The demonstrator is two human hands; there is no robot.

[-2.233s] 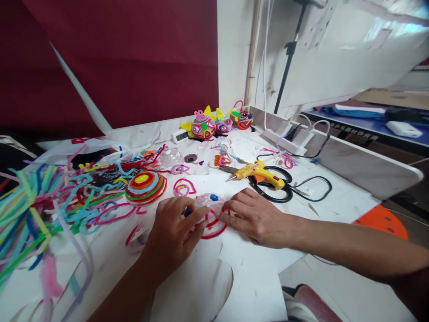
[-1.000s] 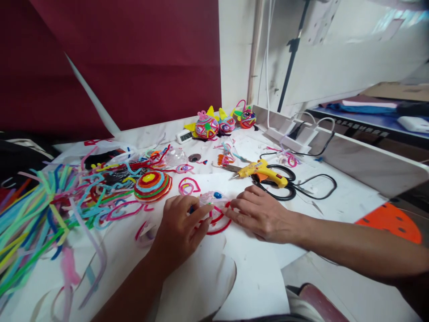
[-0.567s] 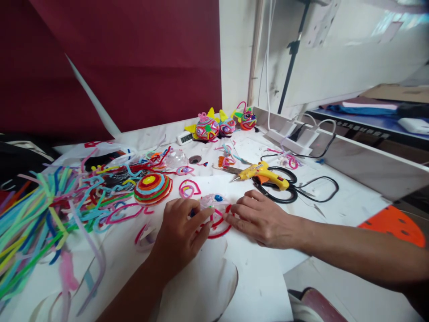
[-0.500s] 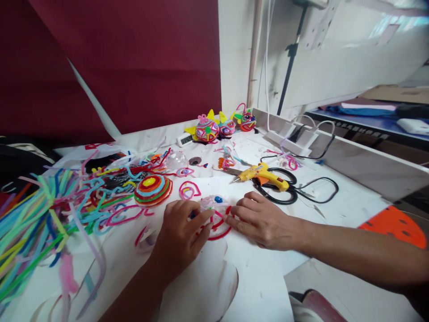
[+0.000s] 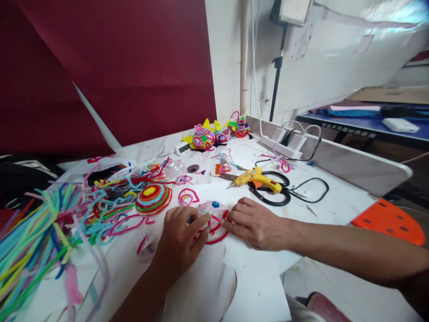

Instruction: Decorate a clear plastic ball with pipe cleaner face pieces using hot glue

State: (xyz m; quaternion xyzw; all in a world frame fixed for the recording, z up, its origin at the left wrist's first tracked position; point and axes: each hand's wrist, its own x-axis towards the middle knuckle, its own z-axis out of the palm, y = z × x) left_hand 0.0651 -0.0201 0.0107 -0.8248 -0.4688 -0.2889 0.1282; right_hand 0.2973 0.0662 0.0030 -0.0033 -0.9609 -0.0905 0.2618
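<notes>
Between my two hands a clear plastic dome sits on the white paper, with a red pipe cleaner curved along its near side and a blue spot on top. My left hand grips the dome's left side, thumb and forefinger close together at the red pipe cleaner. From the right, my right hand presses bent fingertips against the red pipe cleaner. The fingers partly hide the dome. Just behind lies a pink pipe cleaner loop. A dome coiled in coloured stripes rests to the left.
A yellow glue gun lies across black-handled scissors at the right. Bundled pipe cleaners spread over the left side. Decorated fish figures, a small timer and a power strip stand at the back.
The camera has turned slightly right, so the background and tools appear further left. Both hands keep nearly the same hold on the dome and its red pipe cleaner.
</notes>
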